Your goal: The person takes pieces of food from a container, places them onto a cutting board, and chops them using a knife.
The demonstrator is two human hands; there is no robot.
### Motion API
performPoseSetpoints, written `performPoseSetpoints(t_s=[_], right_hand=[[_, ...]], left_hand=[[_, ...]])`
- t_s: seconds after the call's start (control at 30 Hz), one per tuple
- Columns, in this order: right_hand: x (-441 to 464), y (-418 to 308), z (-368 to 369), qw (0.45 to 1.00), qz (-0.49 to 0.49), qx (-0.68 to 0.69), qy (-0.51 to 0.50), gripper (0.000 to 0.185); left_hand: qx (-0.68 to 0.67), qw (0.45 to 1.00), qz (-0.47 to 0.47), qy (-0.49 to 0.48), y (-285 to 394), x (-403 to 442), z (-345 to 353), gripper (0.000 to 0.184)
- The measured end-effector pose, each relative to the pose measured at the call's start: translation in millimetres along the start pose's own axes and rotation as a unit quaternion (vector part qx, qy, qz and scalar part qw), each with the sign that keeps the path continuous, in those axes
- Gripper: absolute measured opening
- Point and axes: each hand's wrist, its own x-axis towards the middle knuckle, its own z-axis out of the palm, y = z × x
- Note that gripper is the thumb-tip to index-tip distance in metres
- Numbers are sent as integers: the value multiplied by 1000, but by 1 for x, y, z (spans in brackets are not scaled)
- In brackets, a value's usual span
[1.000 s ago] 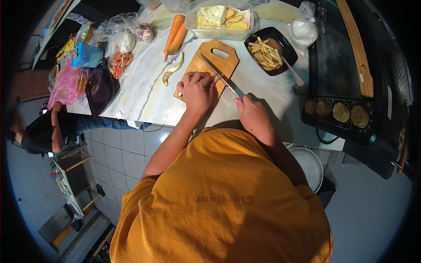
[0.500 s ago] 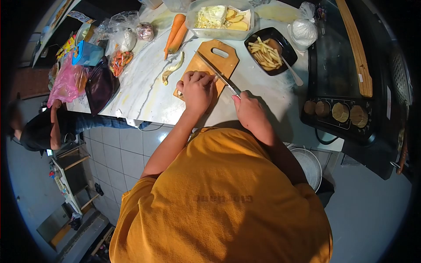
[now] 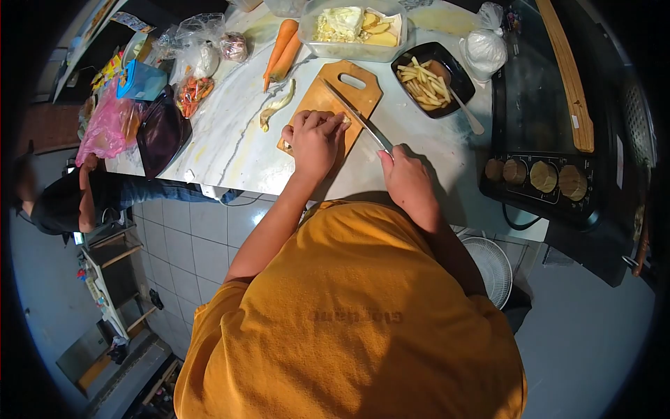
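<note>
1. Grips the knife in the right hand, with thumb and fingers wrapped tight round a mostly hidden handle.
2. Slants the blade across the right half of the wooden cutting board, and look, puts the tip just left of the slot!
3. Presses down on the board with the left hand, with fingers bent and bunched together over some pale food.
4. Hides most of that food under the palm, with bits poking out by the fingertips and at the hand's left side; cannot tell what kind.
5. Has the blade just beside those left fingertips; cannot tell about any contact.
6. Has a pale, curved vegetable on the marbled counter, left of the board, with two carrots behind.
7. Has a clear tub of yellow slices and whitish bits beyond the board.
8. And over to the right, has a black bowl of pale strips, with a spoon jutting over the rim, near a black cooker.
</note>
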Motion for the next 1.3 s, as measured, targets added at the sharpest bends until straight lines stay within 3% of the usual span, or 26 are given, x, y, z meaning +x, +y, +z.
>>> performPoseSetpoints(t_s=[0.47,1.3], right_hand=[[-9,-10,-6,998,-26,61,-15,40],[6,-15,5,997,14,25,-67,40]], left_hand=[[-23,999,-25,-37,1,1,-8,10],[-32,998,-36,-34,0,3,-5,5]])
